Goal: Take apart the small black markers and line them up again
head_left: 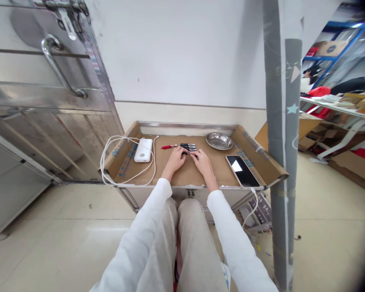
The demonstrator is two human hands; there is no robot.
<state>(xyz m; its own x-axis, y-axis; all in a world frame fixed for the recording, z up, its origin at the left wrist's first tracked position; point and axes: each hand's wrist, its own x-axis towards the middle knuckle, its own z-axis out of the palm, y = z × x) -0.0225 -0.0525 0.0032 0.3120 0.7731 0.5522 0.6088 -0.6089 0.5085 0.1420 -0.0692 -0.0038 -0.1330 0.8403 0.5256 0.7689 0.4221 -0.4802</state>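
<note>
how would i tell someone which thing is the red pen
Find the table lined with brown cardboard against the pale wall. On it, between the white power bank and the group of dark pens, just beyond the left hand, lies the red pen. Its bright red colour sets it apart from those dark neighbours.

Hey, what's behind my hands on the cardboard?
Beyond your left hand and right hand lie a red pen and several black pens, on brown cardboard. Your fingers hide whatever is immediately behind.
</note>
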